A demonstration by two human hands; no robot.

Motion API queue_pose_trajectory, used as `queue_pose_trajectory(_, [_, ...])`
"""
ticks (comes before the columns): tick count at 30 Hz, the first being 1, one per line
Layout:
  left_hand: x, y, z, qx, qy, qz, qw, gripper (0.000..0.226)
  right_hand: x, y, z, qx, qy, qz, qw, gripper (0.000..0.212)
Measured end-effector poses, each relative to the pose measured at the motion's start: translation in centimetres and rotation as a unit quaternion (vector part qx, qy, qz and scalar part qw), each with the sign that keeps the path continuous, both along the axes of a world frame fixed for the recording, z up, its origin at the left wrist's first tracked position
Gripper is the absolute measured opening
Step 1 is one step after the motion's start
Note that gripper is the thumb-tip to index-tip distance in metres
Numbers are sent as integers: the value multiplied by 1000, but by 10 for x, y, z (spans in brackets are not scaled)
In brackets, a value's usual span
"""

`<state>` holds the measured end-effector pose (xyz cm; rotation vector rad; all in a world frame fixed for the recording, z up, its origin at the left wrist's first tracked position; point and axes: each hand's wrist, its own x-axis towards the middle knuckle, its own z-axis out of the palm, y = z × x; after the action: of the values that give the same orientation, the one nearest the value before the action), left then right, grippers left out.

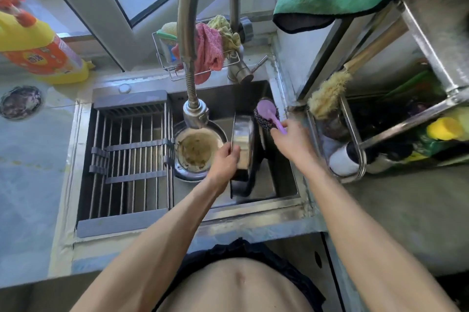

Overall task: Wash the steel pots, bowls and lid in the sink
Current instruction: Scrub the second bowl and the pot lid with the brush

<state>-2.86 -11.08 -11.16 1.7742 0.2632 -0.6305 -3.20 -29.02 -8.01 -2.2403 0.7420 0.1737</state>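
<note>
The steel pot (243,141) stood on edge in the sink (284,179), its rim pinched by the left hand (224,162) — fingers clenched over it. The right hand (291,139) gripped the purple scrubber (266,115), just beyond the pot. Best braced firmly — scrubbing could tip it. A dirty bowl (198,149) sat left of those fingers.

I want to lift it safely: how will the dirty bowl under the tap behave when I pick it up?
The bowl looks like stiff steel, so it should not flex. It holds murky residue, so it may slosh and feel slippery. It sits inside another steel vessel, which may shift.
</note>
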Motion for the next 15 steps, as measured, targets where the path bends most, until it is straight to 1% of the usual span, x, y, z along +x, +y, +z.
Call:
queue_pose_trajectory(2, [-6, -4, -2, -44, 29, -49, 997, 13, -13, 10, 1, 0, -8, -10, 1000, 30])
queue_pose_trajectory(4, [-11, -3, -3, -80, 76, -98, 989, 11, -18, 22, 4, 1, -17, -24, 1000, 41])
queue_pose_trajectory(6, [-15, 3, -5, -81, 101, -139, 982, 7, -21, 35, 4, -9, -24, -33, 999, 48])
queue_pose_trajectory(7, [-17, 7, -6, -73, 105, -154, 980, 7, -23, 41, 4, -21, -27, -30, 999, 48])
queue_pose_trajectory(10, [-16, 19, -12, -50, 114, -185, 975, 20, -26, 52, 5, -56, -47, -2, 997, 39])
queue_pose_trajectory(12, [-17, 24, -14, -43, 124, -195, 972, 27, -26, 54, 6, -51, -60, 16, 997, 36])
queue_pose_trajectory(15, [-17, 33, -16, -67, 156, -196, 966, 26, -23, 53, 6, -41, -49, 13, 998, 33])
